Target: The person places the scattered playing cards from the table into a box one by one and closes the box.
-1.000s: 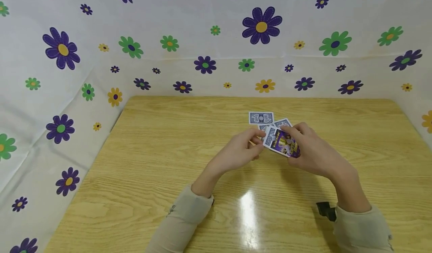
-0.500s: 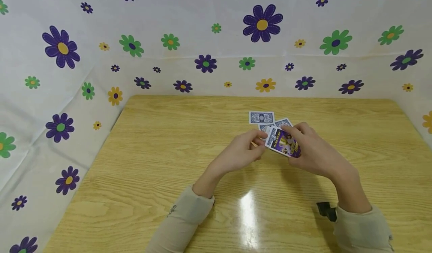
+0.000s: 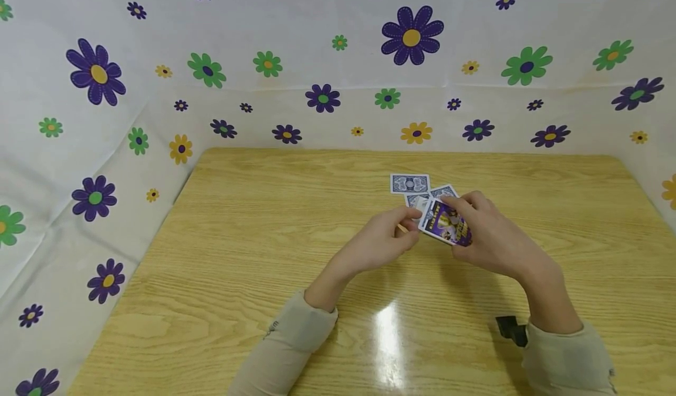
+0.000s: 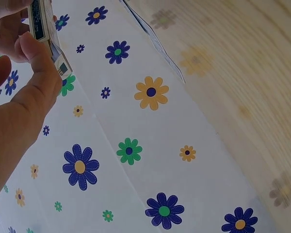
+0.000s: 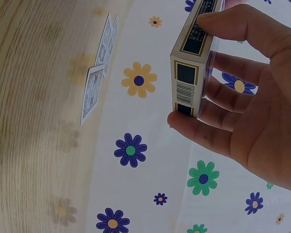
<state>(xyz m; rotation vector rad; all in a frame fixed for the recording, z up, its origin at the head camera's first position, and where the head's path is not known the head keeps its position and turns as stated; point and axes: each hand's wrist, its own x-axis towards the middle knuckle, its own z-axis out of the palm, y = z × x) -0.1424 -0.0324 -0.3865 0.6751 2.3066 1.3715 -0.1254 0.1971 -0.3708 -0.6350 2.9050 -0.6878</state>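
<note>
My right hand [image 3: 493, 237] holds a purple playing-card box [image 3: 449, 223] by its right end, its thumb on the near edge in the head view. A barcode end of the box [image 5: 185, 87] shows in the right wrist view. A narrow strip of card backs [image 3: 426, 214] protrudes from the box's left end. There my left hand [image 3: 377, 240] has its bent thumb and fingers at the protruding deck; its fingertips are partly hidden. In the left wrist view, the left thumb [image 4: 36, 56] is close against the box [image 4: 40, 22].
Several blue-backed cards lie face down beyond the hands, including a card [image 3: 409, 183] at the back and a card [image 3: 442, 191] partly behind the box. The wooden table [image 3: 253, 237] meets a flower-print cloth [image 3: 296, 38] at its back and left. A dark object [image 3: 511, 330] shows beside the right sleeve.
The card strip outside the box has become narrower as the deck slid rightward into it. My left hand has moved slightly right along with it; the right hand has hardly moved.
</note>
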